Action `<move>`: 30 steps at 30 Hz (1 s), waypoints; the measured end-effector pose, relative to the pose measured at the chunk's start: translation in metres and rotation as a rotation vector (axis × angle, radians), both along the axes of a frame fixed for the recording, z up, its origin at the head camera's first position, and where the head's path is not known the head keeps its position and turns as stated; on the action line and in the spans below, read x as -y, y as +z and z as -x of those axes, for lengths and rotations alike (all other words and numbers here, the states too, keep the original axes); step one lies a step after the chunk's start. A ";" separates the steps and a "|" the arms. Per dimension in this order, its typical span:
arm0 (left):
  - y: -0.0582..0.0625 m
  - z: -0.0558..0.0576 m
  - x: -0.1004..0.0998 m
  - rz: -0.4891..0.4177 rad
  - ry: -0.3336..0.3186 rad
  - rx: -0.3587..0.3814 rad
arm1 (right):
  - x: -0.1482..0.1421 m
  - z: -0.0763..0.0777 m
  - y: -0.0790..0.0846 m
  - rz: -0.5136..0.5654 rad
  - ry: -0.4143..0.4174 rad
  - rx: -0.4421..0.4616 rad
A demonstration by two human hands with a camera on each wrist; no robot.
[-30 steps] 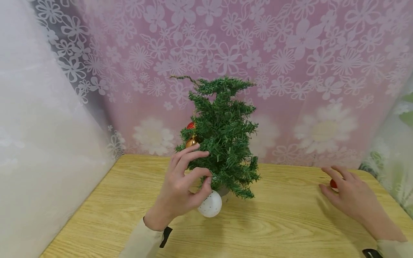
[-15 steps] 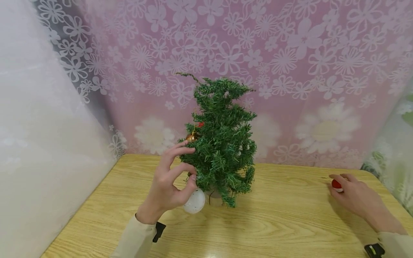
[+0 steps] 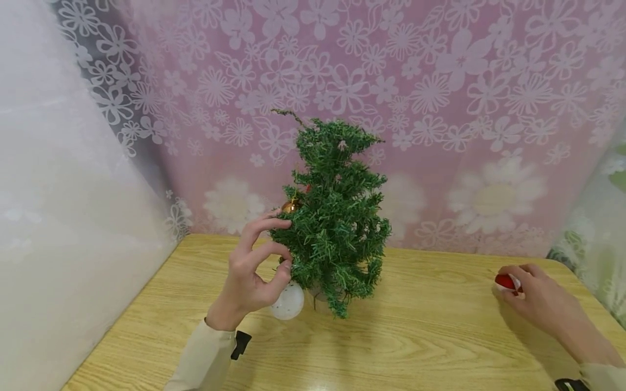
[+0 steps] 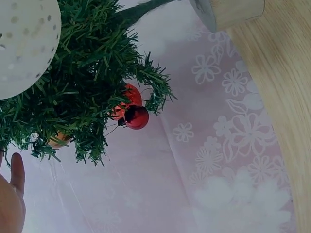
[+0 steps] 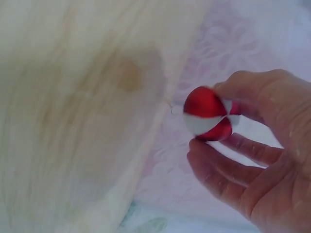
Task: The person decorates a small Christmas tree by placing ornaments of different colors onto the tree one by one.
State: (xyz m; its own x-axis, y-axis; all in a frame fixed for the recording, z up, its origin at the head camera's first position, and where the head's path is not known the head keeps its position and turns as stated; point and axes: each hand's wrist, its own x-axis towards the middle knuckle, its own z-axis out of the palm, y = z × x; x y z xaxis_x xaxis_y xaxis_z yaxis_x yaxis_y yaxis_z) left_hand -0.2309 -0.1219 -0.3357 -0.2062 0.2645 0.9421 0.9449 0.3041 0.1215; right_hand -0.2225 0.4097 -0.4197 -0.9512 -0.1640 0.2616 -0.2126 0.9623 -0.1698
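Observation:
A small green Christmas tree (image 3: 332,217) stands on the table. At its left side, my left hand (image 3: 256,271) pinches a low branch tip between thumb and index finger; the exact contact is partly hidden. A white speckled bauble (image 3: 287,301) hangs just below those fingers. A gold bauble (image 3: 289,207) hangs higher, by the raised fingers. Red baubles (image 4: 136,117) show among the branches in the left wrist view. Far to the right, my right hand (image 3: 543,298) holds a red and white bauble (image 5: 206,114) between thumb and fingers.
The wooden table (image 3: 430,326) has its back edge against a pink flowered curtain (image 3: 342,65). Pale sheeting (image 3: 73,190) hangs along the left. A wooden base (image 4: 238,12) appears under the tree in the left wrist view.
My left hand has moved left with the white bauble, and the tree has turned, hiding more of the red bauble behind it. The right hand has closed round the red and white bauble.

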 end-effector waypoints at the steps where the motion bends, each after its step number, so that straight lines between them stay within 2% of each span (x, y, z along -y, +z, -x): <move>1: 0.000 0.000 -0.001 -0.001 0.003 -0.007 | 0.004 -0.002 0.001 0.018 0.005 -0.036; 6: 0.002 -0.002 -0.004 -0.005 0.051 -0.072 | 0.025 -0.015 0.011 0.127 0.086 -0.227; 10: 0.002 -0.007 -0.007 -0.012 0.092 -0.118 | 0.045 -0.027 0.023 0.224 0.141 -0.307; 13: 0.001 -0.011 -0.009 -0.057 0.103 -0.155 | 0.061 -0.037 0.031 0.296 0.163 -0.338; 18: -0.003 -0.018 -0.016 -0.152 0.113 -0.267 | 0.083 -0.052 0.046 0.401 0.218 -0.373; 22: -0.005 -0.027 -0.023 -0.125 0.114 -0.323 | 0.098 -0.062 0.057 0.457 0.306 -0.391; 26: -0.003 -0.038 -0.031 -0.079 0.098 -0.346 | 0.109 -0.068 0.064 0.515 0.409 -0.401; 28: -0.002 -0.041 -0.035 -0.077 0.117 -0.338 | 0.114 -0.071 0.068 0.530 0.453 -0.410; 30: -0.001 -0.042 -0.036 -0.080 0.165 -0.297 | 0.118 -0.073 0.070 0.545 0.502 -0.427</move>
